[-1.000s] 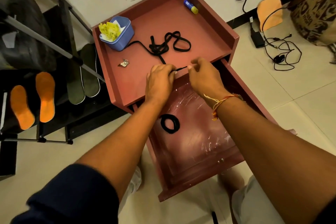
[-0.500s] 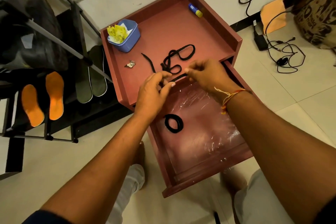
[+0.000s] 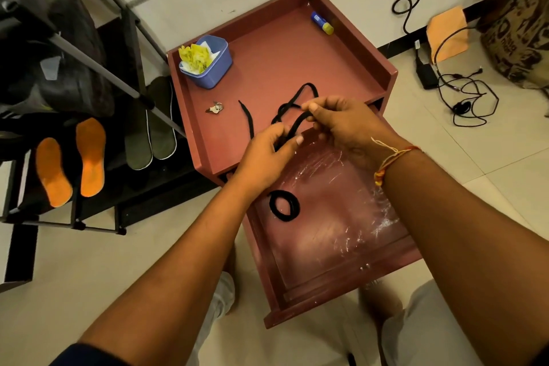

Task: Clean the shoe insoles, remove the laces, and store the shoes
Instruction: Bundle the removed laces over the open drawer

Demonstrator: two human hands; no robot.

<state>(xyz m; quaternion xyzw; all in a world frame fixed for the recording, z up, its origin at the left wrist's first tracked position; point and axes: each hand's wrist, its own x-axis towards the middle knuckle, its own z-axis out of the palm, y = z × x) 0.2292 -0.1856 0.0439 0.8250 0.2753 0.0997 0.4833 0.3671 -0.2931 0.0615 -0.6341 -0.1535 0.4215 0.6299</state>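
Both the left hand (image 3: 264, 157) and the right hand (image 3: 341, 125) pinch a black lace (image 3: 294, 128) between curled fingers (image 3: 315, 107), over the far end of the open drawer (image 3: 326, 285); a coiled lace (image 3: 283, 205) lies inside that drawer.

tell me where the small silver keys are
Head view: the small silver keys lie left on the reddish-brown cabinet top, on the camera's side of the blue plastic tub, left of the black shoelace's loose end.
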